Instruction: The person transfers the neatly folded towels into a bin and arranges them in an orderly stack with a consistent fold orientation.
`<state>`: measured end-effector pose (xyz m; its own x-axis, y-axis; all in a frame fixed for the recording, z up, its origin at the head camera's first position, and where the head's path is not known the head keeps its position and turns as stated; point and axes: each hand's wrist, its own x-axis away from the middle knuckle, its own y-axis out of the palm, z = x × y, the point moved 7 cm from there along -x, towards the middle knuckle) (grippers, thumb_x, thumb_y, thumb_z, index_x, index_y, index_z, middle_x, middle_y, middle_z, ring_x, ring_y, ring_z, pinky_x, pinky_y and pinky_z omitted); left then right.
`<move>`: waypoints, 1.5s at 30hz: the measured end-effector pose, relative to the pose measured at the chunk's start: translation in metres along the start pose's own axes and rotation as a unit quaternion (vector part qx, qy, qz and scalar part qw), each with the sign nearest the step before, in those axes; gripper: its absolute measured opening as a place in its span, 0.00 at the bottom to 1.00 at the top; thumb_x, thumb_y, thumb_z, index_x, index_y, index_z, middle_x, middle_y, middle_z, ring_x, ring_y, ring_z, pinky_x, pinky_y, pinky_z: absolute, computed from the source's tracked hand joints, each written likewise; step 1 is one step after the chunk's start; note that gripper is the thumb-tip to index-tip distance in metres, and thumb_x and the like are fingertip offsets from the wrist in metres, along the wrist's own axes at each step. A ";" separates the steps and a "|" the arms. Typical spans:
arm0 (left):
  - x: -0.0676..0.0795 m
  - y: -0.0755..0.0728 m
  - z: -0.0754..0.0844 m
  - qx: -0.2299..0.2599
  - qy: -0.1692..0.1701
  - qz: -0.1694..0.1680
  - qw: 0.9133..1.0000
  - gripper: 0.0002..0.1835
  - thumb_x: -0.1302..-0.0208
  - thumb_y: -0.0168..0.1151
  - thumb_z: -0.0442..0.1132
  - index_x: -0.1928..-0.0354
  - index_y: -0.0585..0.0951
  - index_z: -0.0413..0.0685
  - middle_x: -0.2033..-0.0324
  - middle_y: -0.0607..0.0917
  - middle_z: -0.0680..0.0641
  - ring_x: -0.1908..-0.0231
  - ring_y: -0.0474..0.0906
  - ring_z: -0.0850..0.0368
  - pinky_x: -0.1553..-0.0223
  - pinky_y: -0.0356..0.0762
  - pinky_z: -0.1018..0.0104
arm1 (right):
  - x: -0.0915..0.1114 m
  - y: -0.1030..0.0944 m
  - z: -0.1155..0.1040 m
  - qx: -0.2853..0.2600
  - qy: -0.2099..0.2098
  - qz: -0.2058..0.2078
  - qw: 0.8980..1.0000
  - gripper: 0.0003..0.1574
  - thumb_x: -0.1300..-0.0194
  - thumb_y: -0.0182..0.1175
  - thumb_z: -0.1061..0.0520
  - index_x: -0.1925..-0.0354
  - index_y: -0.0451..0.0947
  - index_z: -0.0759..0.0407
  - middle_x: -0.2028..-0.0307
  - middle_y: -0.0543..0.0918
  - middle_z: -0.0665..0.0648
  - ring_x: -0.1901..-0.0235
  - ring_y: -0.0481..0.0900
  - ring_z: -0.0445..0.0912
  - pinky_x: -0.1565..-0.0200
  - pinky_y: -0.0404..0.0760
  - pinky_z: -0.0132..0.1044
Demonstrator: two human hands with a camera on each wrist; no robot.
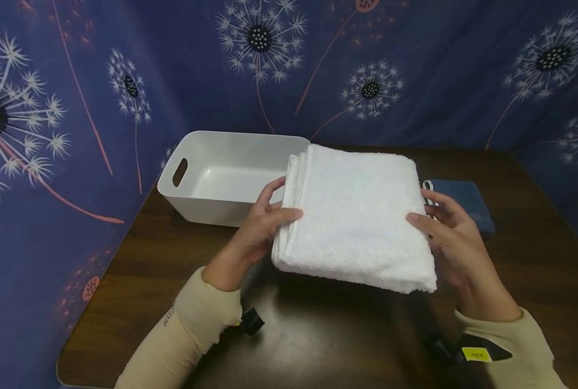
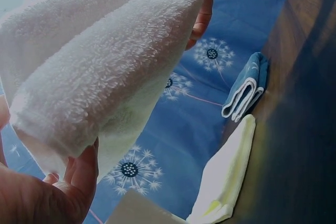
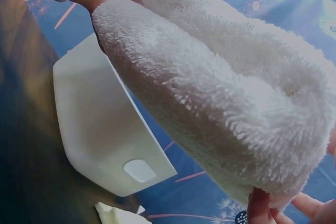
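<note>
A folded white towel [image 1: 357, 210] with a fluffy pile is held up in front of me, tilted, with the tabletop below it. My left hand [image 1: 257, 229] grips its left side, thumb on top and fingers at the layered edge. On the opposite side my right hand [image 1: 456, 243] holds the edge with the thumb above and the fingers partly hidden. In the left wrist view, the towel's thick fold [image 2: 115, 56] spans from one hand to the other. From the right wrist, fingertips [image 3: 259, 205] show under the towel's lower corner.
Behind the towel at left stands a white bin [image 1: 206, 210] with an oval handle hole; the towel covers its right part. A folded blue cloth [image 1: 464, 200] lies at right on the dark wooden table [image 1: 143, 281]. The left wrist view shows a pale yellow cloth [image 2: 223, 171] beside it.
</note>
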<state>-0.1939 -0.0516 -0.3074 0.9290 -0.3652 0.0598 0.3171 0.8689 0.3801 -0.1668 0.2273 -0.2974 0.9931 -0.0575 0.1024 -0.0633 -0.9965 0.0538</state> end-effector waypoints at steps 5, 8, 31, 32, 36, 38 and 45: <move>-0.001 -0.002 0.002 0.004 -0.004 0.002 1.000 0.39 0.44 0.55 0.31 0.31 0.53 0.57 0.44 0.71 0.35 0.56 0.76 0.48 0.58 0.76 0.57 | -0.002 0.004 0.000 -0.001 -0.006 -0.004 1.000 0.32 0.40 0.62 0.61 0.41 0.63 0.47 0.52 0.65 0.55 0.60 0.70 0.46 0.69 0.80 0.34; -0.003 -0.004 0.003 0.004 -0.005 0.002 1.000 0.39 0.43 0.55 0.30 0.31 0.53 0.57 0.44 0.71 0.35 0.56 0.76 0.48 0.58 0.76 0.57 | -0.003 0.005 -0.001 0.005 -0.011 0.001 1.000 0.31 0.40 0.63 0.61 0.41 0.63 0.47 0.52 0.66 0.55 0.60 0.70 0.46 0.70 0.80 0.33; -0.004 -0.012 0.011 -0.003 0.007 0.013 1.000 0.39 0.44 0.55 0.31 0.31 0.54 0.57 0.44 0.70 0.35 0.58 0.76 0.50 0.62 0.76 0.59 | -0.006 0.017 -0.009 0.013 -0.006 0.013 1.000 0.33 0.41 0.64 0.58 0.40 0.64 0.48 0.54 0.66 0.53 0.61 0.70 0.45 0.69 0.79 0.33; -0.005 -0.012 0.011 -0.002 0.009 0.011 1.000 0.39 0.44 0.55 0.31 0.31 0.54 0.56 0.44 0.70 0.35 0.58 0.76 0.50 0.62 0.76 0.59 | -0.006 0.017 -0.009 0.012 -0.006 0.015 1.000 0.33 0.41 0.64 0.58 0.40 0.63 0.48 0.54 0.66 0.53 0.61 0.70 0.45 0.69 0.79 0.33; -0.006 -0.014 0.013 0.003 0.016 0.008 1.000 0.39 0.44 0.54 0.30 0.31 0.54 0.56 0.45 0.70 0.35 0.58 0.76 0.50 0.62 0.76 0.59 | -0.008 0.020 -0.010 0.012 -0.007 0.019 1.000 0.34 0.41 0.64 0.58 0.39 0.63 0.48 0.54 0.67 0.53 0.61 0.70 0.45 0.68 0.79 0.32; -0.006 -0.015 0.014 0.004 0.019 0.009 1.000 0.38 0.44 0.54 0.30 0.31 0.54 0.56 0.45 0.70 0.35 0.58 0.76 0.50 0.62 0.76 0.59 | -0.009 0.022 -0.011 0.008 -0.007 0.021 1.000 0.34 0.42 0.65 0.58 0.40 0.64 0.49 0.54 0.67 0.53 0.60 0.70 0.46 0.68 0.79 0.32; -0.008 -0.019 0.017 0.005 0.022 0.006 1.000 0.38 0.43 0.53 0.30 0.31 0.53 0.56 0.46 0.70 0.34 0.58 0.75 0.50 0.62 0.76 0.59 | -0.011 0.028 -0.013 -0.004 -0.008 0.019 1.000 0.33 0.42 0.65 0.59 0.41 0.64 0.49 0.54 0.67 0.54 0.59 0.69 0.46 0.68 0.80 0.33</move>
<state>-0.2105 -0.0712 -0.2998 0.9403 -0.3393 0.0246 0.3036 0.8695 0.3896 -0.1809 0.2009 -0.2845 0.9915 -0.0954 0.0879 -0.1008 -0.9931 0.0591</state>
